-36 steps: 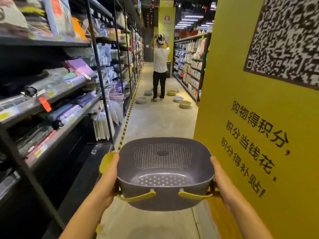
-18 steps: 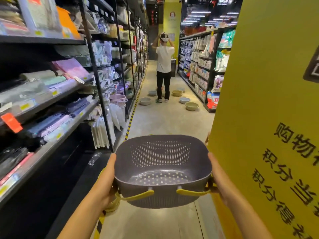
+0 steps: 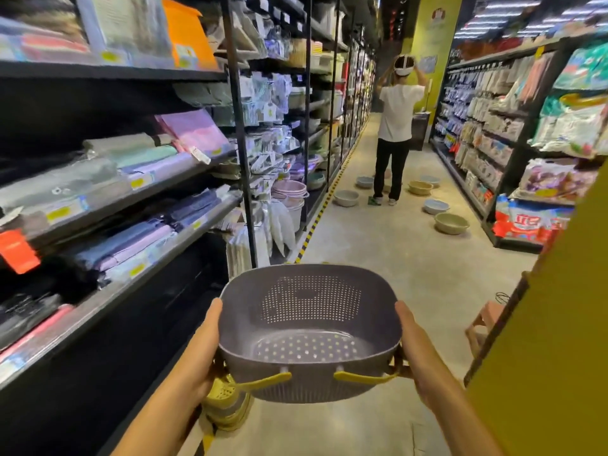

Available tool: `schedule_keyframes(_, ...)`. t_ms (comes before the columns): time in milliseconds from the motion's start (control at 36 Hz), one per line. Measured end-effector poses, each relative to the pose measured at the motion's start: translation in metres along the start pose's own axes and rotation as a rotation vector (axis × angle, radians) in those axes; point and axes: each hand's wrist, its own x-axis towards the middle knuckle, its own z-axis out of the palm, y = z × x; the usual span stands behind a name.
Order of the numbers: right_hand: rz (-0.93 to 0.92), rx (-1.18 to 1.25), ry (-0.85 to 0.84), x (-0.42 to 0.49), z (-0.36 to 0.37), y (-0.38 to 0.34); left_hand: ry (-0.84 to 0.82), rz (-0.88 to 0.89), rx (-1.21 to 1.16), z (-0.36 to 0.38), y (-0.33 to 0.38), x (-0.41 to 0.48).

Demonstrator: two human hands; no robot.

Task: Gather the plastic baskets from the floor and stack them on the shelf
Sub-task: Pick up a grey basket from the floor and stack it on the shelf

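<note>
- Basket (image 3: 309,327), grey-purple with small holes and yellow handles (image 3: 362,378), is held level at the near centre of the aisle, off the floor and not yet on any shelf.
- Left hand (image 3: 200,353) grasps its left side and right hand (image 3: 416,350) grasps its right side, thumbs lying along the wall. The fingers underneath are hidden.
- More floor baskets (image 3: 451,223) lie far down the aisle, around a standing person (image 3: 394,126).
- A likely home is the stack of pale tubs (image 3: 289,192), low in the left shelving (image 3: 138,268), beyond the near upright.
- For a good carry, keep both grips even so the basket rides level, and steer clear of the yellow pillar (image 3: 559,324) close on the right.
- At the stack, square the rim up and lower it in rather than dropping it. The handles could catch if it goes in tilted.
- A yellow perforated piece (image 3: 227,399) shows under the left hand; I cannot tell what it is.
</note>
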Motion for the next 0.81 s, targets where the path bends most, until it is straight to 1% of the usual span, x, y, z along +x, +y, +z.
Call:
schedule_keyframes(250, -0.045, -0.048, -0.163, 0.112, 0.048, -0.034, 0.107, 0.049, -0.042, -0.005, 0.018, 0.085)
schedule_keyframes(361, -0.050, -0.067, -0.191, 0.164, 0.086, -0.052, 0.151, 0.054, -0.084, -0.020, 0.029, 0.135)
schedule_keyframes(472, -0.081, -0.084, -0.212, 0.215, 0.129, -0.071, 0.179, 0.099, -0.085, -0.036, 0.047, 0.184)
schedule_keyframes(583, -0.057, -0.110, -0.233, 0.258, 0.170, -0.088, 0.212, 0.089, -0.111, -0.056, 0.062, 0.227)
schedule_keyframes(694, -0.066, -0.155, -0.290, 0.294, 0.210, -0.100, 0.239, 0.089, -0.134, -0.080, 0.067, 0.267)
schedule_keyframes(806, -0.069, -0.189, -0.335, 0.324, 0.249, -0.102, 0.321, 0.083, -0.181, -0.099, 0.062, 0.291)
